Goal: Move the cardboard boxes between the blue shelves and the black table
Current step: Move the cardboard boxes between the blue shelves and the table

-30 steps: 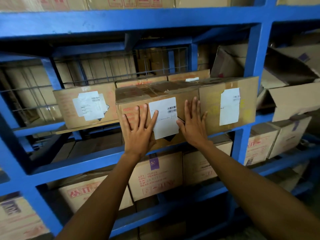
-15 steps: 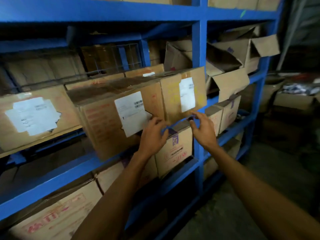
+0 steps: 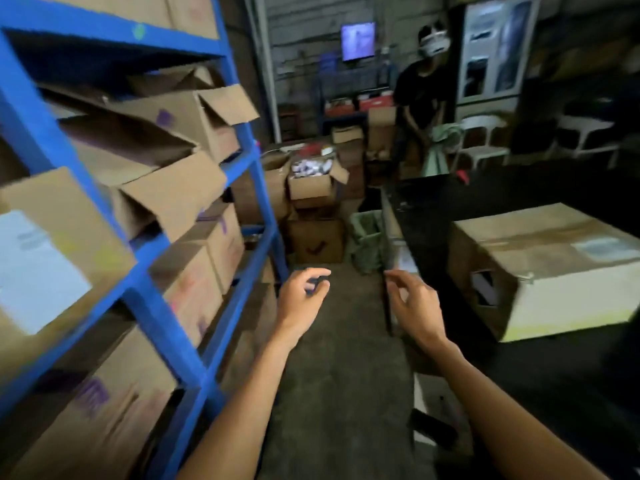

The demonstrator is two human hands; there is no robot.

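I see both hands empty over the aisle floor, left hand [image 3: 300, 299] and right hand [image 3: 414, 306] with fingers loosely curled, gripping nothing; one box [image 3: 550, 268] sits on the table [image 3: 433, 209], others fill the shelves [image 3: 258, 174]

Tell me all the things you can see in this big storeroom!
Shelves: one rack, blue, left side.
Boxes on shelves: many, brown cardboard, some flaps open.
Table: one, black, right side.
Box on table: one, brown, taped shut.
Floor boxes: several, brown, stacked at the aisle's end.
Bin: one, green, beside the table.
Screen: one, glowing, back wall.
Chairs: two, white, far right.
Another person: one, dark shirt, at the back.
Left hand: empty, fingers curled.
Right hand: empty, fingers loosely open.
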